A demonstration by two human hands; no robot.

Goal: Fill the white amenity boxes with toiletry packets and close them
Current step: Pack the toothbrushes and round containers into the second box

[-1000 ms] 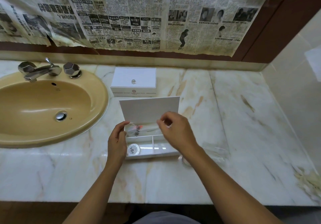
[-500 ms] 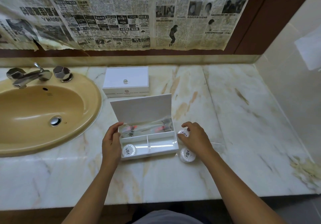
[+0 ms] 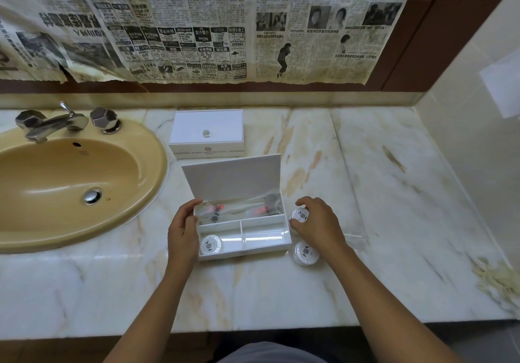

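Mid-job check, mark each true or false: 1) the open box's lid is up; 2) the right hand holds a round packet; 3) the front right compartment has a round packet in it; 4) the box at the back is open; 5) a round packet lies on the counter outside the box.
1) True: the open box has its lid raised.
2) True: the right hand grips a round packet beside the box.
3) False: that compartment looks empty; the boxed round packet is front left.
4) False: the back box is closed.
5) True: a counter packet lies right of the box.
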